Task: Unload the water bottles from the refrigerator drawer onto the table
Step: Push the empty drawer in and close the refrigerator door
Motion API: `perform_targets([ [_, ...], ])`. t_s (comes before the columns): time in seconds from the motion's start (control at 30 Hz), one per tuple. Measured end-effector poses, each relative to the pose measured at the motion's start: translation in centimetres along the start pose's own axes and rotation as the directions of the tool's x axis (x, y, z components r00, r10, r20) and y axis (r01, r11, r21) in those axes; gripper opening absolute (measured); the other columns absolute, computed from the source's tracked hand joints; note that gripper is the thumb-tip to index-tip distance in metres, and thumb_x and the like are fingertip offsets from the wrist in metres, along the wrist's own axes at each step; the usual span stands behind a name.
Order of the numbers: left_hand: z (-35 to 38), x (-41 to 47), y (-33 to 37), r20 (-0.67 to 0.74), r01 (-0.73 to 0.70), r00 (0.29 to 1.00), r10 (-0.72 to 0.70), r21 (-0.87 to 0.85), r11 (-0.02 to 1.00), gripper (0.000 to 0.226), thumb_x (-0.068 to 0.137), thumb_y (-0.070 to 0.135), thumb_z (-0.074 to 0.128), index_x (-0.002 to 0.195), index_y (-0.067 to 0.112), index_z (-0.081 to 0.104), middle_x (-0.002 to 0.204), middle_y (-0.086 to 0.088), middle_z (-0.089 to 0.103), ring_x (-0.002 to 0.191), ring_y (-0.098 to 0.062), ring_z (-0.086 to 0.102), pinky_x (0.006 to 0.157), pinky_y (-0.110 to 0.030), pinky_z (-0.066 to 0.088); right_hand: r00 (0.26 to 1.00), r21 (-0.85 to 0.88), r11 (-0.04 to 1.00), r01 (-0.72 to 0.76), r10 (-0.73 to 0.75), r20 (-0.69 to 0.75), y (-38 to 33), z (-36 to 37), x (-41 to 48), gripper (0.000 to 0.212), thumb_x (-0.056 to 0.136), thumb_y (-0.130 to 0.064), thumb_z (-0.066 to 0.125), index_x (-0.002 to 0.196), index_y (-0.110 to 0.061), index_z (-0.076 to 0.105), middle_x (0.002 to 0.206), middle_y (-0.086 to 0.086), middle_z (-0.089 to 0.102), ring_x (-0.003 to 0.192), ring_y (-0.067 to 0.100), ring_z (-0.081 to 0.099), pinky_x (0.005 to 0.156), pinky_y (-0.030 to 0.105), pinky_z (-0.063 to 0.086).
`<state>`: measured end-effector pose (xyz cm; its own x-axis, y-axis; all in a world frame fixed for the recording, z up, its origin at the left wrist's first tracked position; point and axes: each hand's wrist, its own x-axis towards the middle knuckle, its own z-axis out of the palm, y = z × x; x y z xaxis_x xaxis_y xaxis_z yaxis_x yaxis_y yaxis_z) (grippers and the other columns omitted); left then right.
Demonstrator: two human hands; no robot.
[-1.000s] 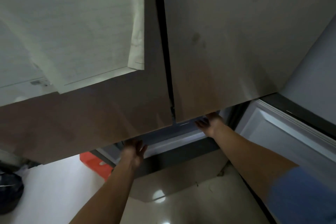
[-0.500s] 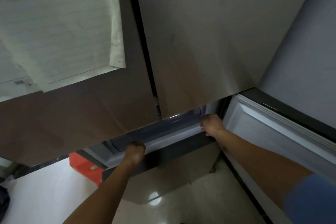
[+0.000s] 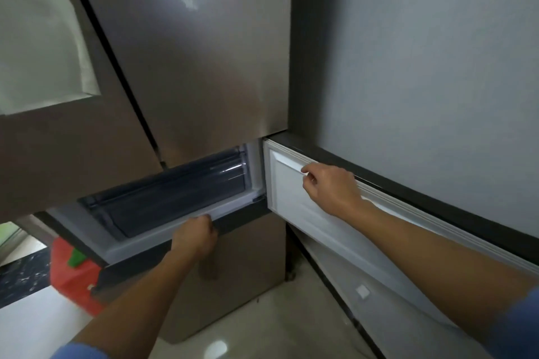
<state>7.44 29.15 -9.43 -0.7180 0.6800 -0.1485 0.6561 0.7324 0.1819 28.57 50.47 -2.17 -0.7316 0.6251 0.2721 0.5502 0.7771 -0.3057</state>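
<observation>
At the far left a red bag [image 3: 74, 274] with something green [image 3: 76, 257] on it sat on the floor, just beside the corner of the open drawer [image 3: 163, 201]. If the drawer were pulled further out, that corner could probably catch the bag and jam or tip it.

The left hand [image 3: 194, 237] was curled shut over the drawer's front rim, knuckles up, fingers hidden behind the edge. The drawer showed only a dark clear bin with ribbed walls; no bottles could be made out in the visible part, so they were either deeper under the upper doors [image 3: 186, 73] or out of sight. Reaching in blind could likely knock a bottle over or bang knuckles on the door edge overhanging the bin.

A one-sided pull looked risky: the left hand gripped near the middle-right of the rim, so the drawer might rack on its rails and stick.

The right hand [image 3: 329, 185] rested on the white inner face of the side door [image 3: 294, 201], fingers loosely bent, thumb and forefinger close together at a raised ridge, holding nothing loose. That door stood near the drawer's right end; if it swung back, it could strike the drawer or pinch fingers.

No desk was visible, so carrying bottles would need a turn away, with the open door in the path.
</observation>
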Motion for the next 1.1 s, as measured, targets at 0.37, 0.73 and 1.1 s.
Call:
perform_targets([
  [0.37,-2.2,-7.1,19.3,-0.128,-0.298,0.949,0.288,-0.063,0.953,0.026,0.093,0.023,0.048,0.11,0.007,0.06,0.108,-0.013,0.063,0.096,-0.031,0.061,0.075,-0.034,0.046,0.926,-0.131,0.916,-0.378,0.376,-0.047,16.6,-12.8,-13.2,0.038,0.096,-0.037,0.05,0.129,-0.019,0.058,0.125,0.006,0.063,0.109,0.028,0.061,0.087,0.038,0.048],
  [0.73,-1.7,-12.0,29.4,-0.113,-0.443,0.896,0.429,-0.199,0.874,0.039,0.097,0.044,0.041,0.125,0.016,0.046,0.126,-0.01,0.053,0.107,-0.03,0.056,0.087,-0.041,0.047,0.789,0.039,0.821,-0.57,0.533,0.308,20.1,-15.2,-18.4,0.04,0.095,-0.046,0.054,0.094,-0.012,0.075,0.095,0.01,0.07,0.089,0.026,0.066,0.071,0.028,0.046],
  [1.1,-2.1,-15.8,17.5,-0.138,-0.31,0.95,0.279,-0.365,0.878,0.05,0.096,0.046,0.045,0.136,0.017,0.042,0.117,-0.011,0.062,0.104,-0.029,0.061,0.089,-0.043,0.05,0.638,0.431,0.648,-0.628,0.112,0.762,8.1,-7.0,-18.1,0.017,0.097,-0.022,0.052,0.092,-0.015,0.067,0.075,0.001,0.072,0.067,0.017,0.07,0.058,0.026,0.054],
])
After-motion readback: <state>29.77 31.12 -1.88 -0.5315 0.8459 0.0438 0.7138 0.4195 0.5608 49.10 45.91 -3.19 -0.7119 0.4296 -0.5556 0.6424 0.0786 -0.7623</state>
